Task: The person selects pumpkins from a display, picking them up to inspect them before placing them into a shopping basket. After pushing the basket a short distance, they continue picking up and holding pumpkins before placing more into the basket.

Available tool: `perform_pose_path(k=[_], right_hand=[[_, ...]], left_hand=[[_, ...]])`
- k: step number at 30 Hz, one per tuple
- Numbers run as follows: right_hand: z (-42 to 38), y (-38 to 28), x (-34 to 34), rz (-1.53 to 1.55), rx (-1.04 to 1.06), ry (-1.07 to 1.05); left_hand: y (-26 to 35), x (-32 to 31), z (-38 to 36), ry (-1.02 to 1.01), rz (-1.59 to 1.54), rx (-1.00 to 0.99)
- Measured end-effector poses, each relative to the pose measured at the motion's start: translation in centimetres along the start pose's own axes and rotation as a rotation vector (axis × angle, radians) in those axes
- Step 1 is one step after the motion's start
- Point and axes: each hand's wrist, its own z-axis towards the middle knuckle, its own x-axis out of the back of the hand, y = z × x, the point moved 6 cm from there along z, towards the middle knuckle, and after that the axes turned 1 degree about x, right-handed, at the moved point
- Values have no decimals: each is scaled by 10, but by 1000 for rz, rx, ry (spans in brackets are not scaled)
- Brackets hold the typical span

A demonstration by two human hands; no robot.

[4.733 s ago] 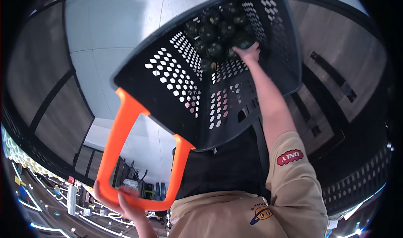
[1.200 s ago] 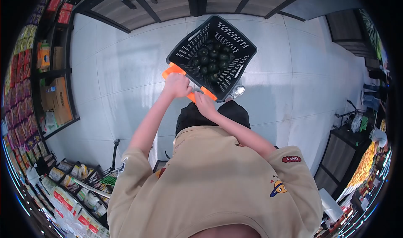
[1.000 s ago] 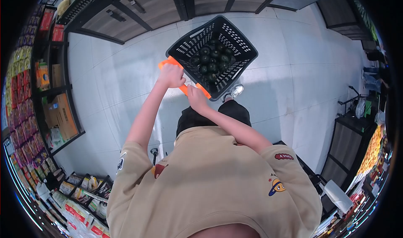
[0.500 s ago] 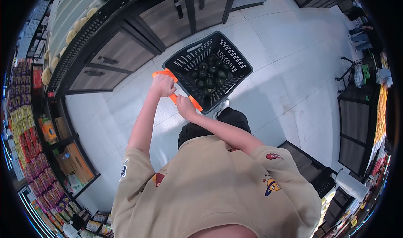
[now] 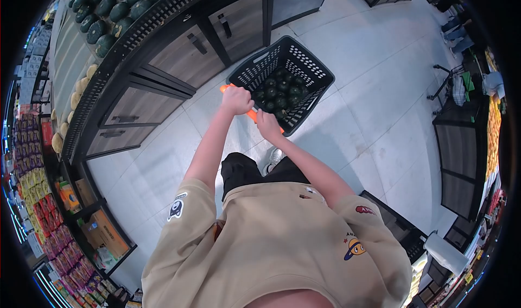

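Observation:
A black perforated plastic basket stands on the floor ahead of me, tilted in view. Several dark green, round squashes lie at its bottom. An orange handle runs along the basket's near left side. My left hand is wrapped round the handle's upper end. Lower down, my right hand grips the same handle close to the basket's near corner. Both arms stretch forward from my body, and the fingers' undersides are hidden.
To the upper left, a display stand with cabinet doors bears dark green squashes and pale yellow produce. Packaged snacks fill a shelf at left. A cart stands at right. A person's legs show at upper right.
The basket and both hands have shifted right in view, and my arms reach farther forward. More squashes on the display stand have come into sight. Both hands keep hold of the handle.

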Motion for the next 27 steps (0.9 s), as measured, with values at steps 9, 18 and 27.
perform_pose_path(k=[9,18,27], right_hand=[[71,83,106,-97,-145,-23],[92,122,174,-369,-425,345],[82,135,199,-499,-532,806]], left_hand=[[55,21,126,106,-158,-37],[86,21,194,18,-293,43],[109,22,198,-50,-505,-95]])
